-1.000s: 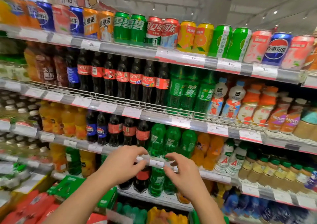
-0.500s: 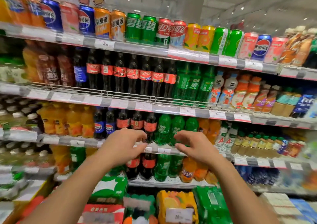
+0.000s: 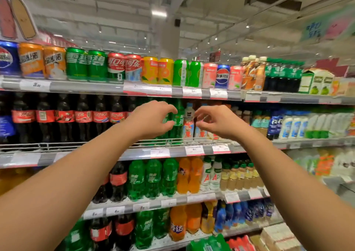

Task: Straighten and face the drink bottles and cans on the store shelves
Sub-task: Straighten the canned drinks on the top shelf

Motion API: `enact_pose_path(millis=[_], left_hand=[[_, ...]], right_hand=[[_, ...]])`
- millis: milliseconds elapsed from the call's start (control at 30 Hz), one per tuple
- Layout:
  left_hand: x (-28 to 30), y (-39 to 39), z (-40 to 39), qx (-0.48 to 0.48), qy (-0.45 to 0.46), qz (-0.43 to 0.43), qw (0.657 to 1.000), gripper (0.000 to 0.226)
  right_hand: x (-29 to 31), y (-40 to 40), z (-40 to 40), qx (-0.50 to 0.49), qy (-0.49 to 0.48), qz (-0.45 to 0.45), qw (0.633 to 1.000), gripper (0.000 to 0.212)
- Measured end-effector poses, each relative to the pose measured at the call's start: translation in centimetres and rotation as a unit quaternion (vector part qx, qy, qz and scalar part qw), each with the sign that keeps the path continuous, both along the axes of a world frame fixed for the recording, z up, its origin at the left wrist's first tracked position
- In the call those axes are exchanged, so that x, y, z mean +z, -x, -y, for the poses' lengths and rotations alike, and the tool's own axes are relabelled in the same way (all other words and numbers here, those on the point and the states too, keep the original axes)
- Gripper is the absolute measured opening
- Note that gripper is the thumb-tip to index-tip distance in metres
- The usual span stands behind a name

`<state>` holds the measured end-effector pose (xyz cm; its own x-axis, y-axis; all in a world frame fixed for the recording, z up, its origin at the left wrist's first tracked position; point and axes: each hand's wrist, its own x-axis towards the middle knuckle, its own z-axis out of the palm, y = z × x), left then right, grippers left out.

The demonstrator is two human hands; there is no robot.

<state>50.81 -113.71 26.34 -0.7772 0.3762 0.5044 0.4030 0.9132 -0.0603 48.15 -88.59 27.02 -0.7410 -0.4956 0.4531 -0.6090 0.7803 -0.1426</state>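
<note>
Second shelf from the top: green soda bottles stand upright behind a wire front rail, at about 12 o'clock from frame centre. I see my left hand raised in front of them, fingers arched forward and thumb below, forming a half-open claw; whether the fingertips touch a bottle or only hover before it, I cannot tell. My right hand sits just beside it at its 3 o'clock, likewise curved with a gap between thumb and fingers, in front of white character-label bottles; it holds nothing that I can make out.

At 9 o'clock from the hands, a row of dark cola bottles with red labels fills the same shelf, labels facing roughly forward. At 12 o'clock, the top shelf carries cans in a line: blue, orange, green, red, yellow, green, pink, blue, pink. At 6 o'clock, the shelf below holds cola, green and orange bottles, then white ones. Price tags run along the shelf edges. At 3 o'clock, blurred blue and white bottles continue the row.
</note>
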Motion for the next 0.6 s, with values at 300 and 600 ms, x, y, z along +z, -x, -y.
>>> enact_pose_path(millis=[300, 600], left_hand=[[-0.1, 12.2, -8.6, 0.098, 0.012, -0.054, 0.994, 0.076], [-2.9, 17.5, -10.5, 0.21, -0.028, -0.107, 0.971, 0.069]], right_hand=[[6.9, 11.8, -9.4, -0.08, -0.074, -0.133, 0.985, 0.054], [12.5, 21.9, -11.1, -0.114, -0.043, -0.221, 0.968, 0.08]])
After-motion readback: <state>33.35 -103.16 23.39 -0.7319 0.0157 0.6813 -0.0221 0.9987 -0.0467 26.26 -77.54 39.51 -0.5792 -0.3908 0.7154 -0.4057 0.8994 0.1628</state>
